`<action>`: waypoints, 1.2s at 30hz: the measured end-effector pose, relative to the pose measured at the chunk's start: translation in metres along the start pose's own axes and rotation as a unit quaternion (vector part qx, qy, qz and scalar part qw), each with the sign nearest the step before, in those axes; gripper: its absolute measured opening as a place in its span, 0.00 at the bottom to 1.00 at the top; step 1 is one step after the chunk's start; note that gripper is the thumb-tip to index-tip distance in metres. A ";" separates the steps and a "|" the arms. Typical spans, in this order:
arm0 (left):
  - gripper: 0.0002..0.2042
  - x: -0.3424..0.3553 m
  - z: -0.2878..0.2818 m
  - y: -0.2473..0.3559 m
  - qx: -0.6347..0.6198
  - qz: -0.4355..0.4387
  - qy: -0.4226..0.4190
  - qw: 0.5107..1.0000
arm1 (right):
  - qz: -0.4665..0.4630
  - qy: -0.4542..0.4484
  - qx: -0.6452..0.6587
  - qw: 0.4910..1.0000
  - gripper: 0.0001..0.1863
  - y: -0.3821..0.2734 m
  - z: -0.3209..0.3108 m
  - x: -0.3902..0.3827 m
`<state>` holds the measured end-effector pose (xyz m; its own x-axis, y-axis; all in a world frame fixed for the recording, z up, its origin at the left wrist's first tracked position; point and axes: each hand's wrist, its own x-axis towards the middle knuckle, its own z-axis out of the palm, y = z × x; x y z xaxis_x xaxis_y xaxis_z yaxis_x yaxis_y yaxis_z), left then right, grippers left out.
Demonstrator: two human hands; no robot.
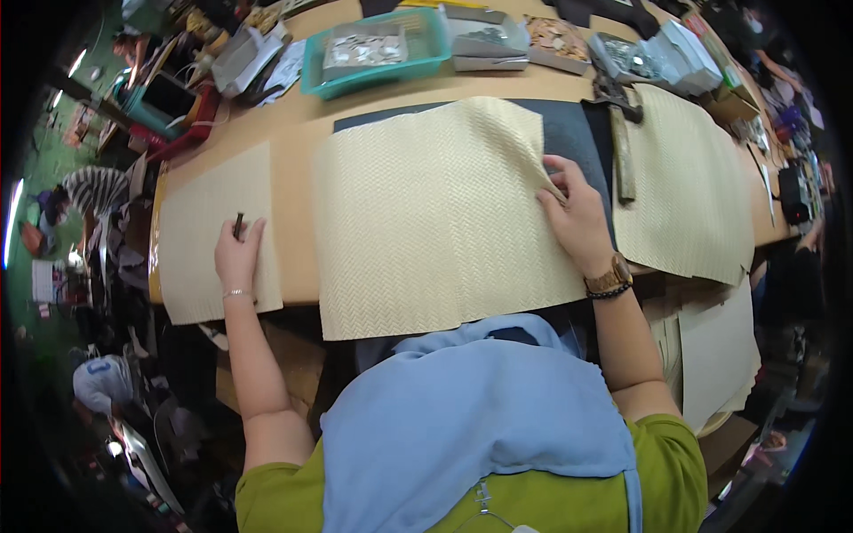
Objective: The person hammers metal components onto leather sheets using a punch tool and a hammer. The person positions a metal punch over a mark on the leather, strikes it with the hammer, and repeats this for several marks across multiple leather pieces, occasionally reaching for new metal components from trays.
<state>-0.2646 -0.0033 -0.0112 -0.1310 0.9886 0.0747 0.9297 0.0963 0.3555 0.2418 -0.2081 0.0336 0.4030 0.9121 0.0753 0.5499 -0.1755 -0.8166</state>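
Note:
A large cream sheet (426, 222) with a woven herringbone texture lies in front of me, overhanging the table's near edge. My right hand (579, 218) pinches its right edge, where the sheet bends up into a fold. Over a second cream sheet (200, 213) at the left, my left hand (238, 259) is closed on a short dark rod (239, 222) that stands up out of the fingers; its lower part is hidden. Under the large sheet shows a dark mat (573, 124). A hammer (624, 147) with a worn wooden handle rests beside it, partly on another textured sheet (689, 191).
Along the back of the table (293, 124) stand a teal basket (311, 84) of small pale pieces, a grey box (489, 62), a box of brownish pieces (558, 43) and a light-blue box (689, 58). More sheets (718, 355) hang below at the right. Other people work around.

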 end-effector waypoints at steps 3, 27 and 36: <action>0.29 0.008 -0.004 -0.023 -0.049 -0.012 -0.033 0.998 | -0.130 0.072 0.061 0.987 0.19 -0.002 -0.024 0.012; 0.18 -0.131 0.013 0.275 -0.583 -0.013 -0.380 0.718 | 0.073 0.037 -0.231 0.970 0.39 0.092 -0.116 0.080; 0.14 -0.160 0.086 0.336 -0.592 0.033 -0.497 0.634 | 0.104 0.075 -0.130 0.983 0.33 0.162 -0.125 0.100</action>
<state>0.0983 -0.1191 0.0156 0.7224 0.6281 -0.2893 -0.0645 0.4778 0.8761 0.4625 -0.1916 -0.0197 0.6201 0.7843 0.0219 0.6045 -0.4598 -0.6505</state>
